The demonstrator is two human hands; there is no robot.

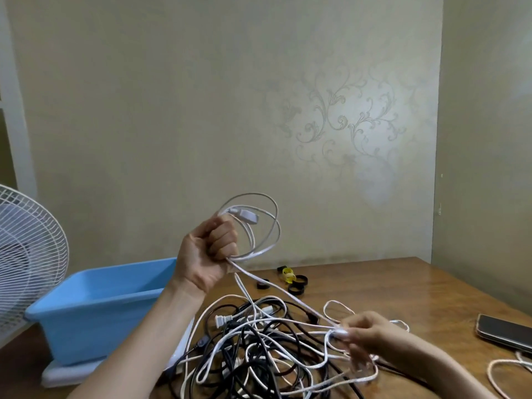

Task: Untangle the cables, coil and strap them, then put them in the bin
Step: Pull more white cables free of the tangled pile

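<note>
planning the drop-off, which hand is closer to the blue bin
Left. The left hand is raised just beside the blue bin, gripping loops of the white cable. The right hand is farther off, across the cable pile, pinching the same cable.

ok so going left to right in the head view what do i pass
fan → blue bin → left hand gripping a coiled white cable → straps → right hand pinching that cable → phone
</note>
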